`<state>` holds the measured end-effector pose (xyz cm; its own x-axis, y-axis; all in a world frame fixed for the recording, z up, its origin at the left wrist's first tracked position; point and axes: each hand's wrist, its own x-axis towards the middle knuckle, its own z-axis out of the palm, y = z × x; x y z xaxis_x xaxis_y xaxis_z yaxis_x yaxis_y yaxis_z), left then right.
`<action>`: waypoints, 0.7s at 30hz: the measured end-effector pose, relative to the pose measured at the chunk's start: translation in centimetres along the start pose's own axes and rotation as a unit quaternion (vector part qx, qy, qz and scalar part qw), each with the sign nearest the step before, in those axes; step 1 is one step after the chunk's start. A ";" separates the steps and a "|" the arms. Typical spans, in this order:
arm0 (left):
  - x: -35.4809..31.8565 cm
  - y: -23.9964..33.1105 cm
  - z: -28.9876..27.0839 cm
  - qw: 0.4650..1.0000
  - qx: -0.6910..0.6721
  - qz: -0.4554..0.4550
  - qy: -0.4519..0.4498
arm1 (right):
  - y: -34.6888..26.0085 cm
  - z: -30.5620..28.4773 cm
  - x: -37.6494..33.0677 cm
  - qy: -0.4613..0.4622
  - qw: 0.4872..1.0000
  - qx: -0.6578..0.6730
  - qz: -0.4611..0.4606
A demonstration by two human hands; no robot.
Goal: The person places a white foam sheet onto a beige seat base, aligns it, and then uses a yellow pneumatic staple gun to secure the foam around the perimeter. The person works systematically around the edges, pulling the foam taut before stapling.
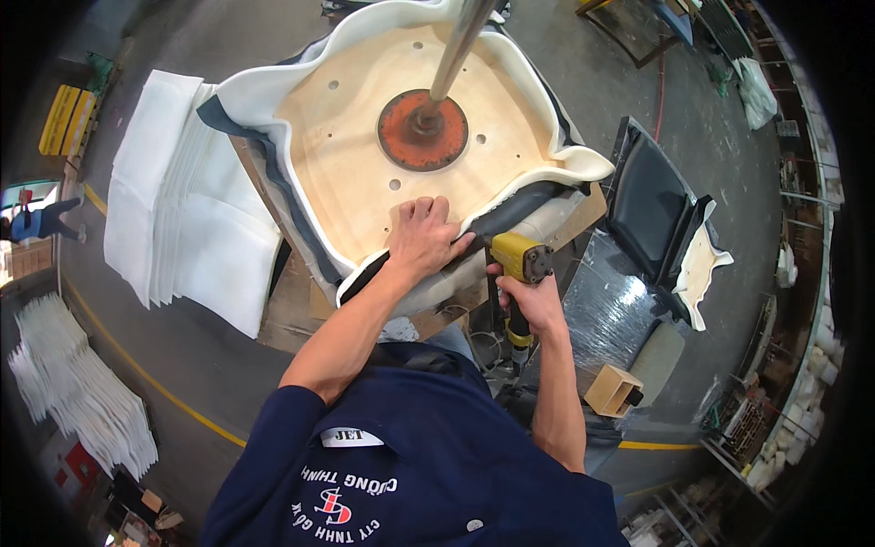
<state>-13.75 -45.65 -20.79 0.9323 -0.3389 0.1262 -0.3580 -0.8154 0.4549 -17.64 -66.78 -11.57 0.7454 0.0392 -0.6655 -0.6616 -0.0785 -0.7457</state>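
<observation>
Left hand (pixel 421 239) presses flat, fingers spread, on the wooden seat base (pixel 365 155) near its padded rim; just beside it, right hand (pixel 533 296) grips a yellow staple gun (pixel 519 260).

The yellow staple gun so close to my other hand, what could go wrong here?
1. The left hand presses the dark cover right beside the staple gun nose; a misfire could hit fingers.
2. The cover may slip and wrinkle if the press eases.
3. The right hand aims from the side, so a staple might miss the wooden board.
</observation>
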 end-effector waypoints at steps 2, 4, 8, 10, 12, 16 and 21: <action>-0.3 -0.3 0.4 0.999 0.007 0.002 0.046 | -1.0 0.8 0.4 -0.005 1.000 0.001 -0.005; -0.4 -0.5 0.6 0.997 0.012 0.000 0.078 | -1.9 1.5 1.0 -0.013 1.000 -0.013 -0.002; -0.3 -0.5 1.1 0.995 0.007 -0.011 0.101 | -3.1 2.5 1.8 -0.014 0.998 -0.055 0.020; -0.2 -0.5 1.1 0.995 0.003 -0.016 0.101 | -3.9 2.9 1.8 -0.009 0.996 -0.077 0.031; -0.1 -0.6 1.0 0.995 0.004 -0.023 0.095 | -4.0 3.0 2.0 -0.012 0.995 -0.087 0.039; -0.3 -0.6 1.1 0.995 -0.011 -0.034 0.095 | -4.8 3.9 2.3 -0.012 0.993 -0.107 0.058; 0.1 -0.6 0.9 0.994 -0.005 -0.046 0.096 | -4.4 4.0 2.9 -0.013 0.987 -0.154 0.050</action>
<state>-13.52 -45.64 -21.83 0.9540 -0.1666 0.2492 -0.2711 -0.8342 0.4802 -12.89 -62.30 -10.40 0.6726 0.0419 -0.7388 -0.6727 -0.3814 -0.6341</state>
